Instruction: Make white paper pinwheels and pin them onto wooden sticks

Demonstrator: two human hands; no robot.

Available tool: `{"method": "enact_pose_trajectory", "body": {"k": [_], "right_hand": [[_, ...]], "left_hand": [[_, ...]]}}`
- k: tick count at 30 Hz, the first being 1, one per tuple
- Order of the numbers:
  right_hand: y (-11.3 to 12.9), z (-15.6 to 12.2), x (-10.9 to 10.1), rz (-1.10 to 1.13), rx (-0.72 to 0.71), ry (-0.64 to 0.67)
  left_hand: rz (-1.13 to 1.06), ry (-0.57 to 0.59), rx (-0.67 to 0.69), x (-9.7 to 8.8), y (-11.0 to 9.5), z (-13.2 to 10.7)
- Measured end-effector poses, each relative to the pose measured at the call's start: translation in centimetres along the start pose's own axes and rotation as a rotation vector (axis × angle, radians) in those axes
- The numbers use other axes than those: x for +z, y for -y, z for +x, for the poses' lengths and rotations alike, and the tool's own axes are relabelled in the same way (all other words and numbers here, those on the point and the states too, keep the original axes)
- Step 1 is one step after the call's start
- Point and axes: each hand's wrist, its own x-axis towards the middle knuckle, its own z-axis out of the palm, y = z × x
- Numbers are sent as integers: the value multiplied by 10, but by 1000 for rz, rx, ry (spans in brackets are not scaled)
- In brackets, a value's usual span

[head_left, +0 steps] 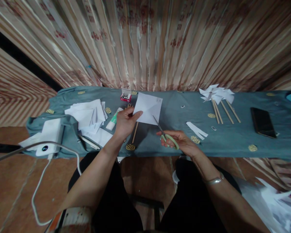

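Pinched at its left edge, a white square sheet of paper (149, 105) is held up over the cloth by my left hand (126, 121). Faint diagonal creases cross the sheet. My right hand (180, 142) grips light-green-handled scissors (171, 141), their fingers through the handle loops. The scissor blades point up and left, with the tip over the sheet's lower right part; whether they are cutting into it I cannot tell. Below the sheet a wooden stick (135, 133) lies on the cloth, partly hidden. A green and white tube (113, 120) lies beside my left hand.
Paper sheets (87, 113) are piled at the left, near a white power bank (49, 137) with a cable. A red box (125, 96) of small metal pieces sits at the back. Paper pinwheels (217, 94) on sticks, paper strips (196, 130) and a phone (263, 122) lie to the right.
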Motion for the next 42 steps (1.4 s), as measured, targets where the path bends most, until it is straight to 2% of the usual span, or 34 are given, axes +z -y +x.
{"method": "enact_pose_trajectory", "body": {"k": [17, 31, 42], "right_hand": [[-1, 0, 1, 52, 5, -3], [-2, 2, 3, 134, 71, -57], [-2, 3, 3, 66, 55, -56]], "left_hand": [[-25, 5, -8, 0, 0, -1], [-21, -2, -18, 0, 0, -1], [-45, 33, -30, 2, 3, -4]]}}
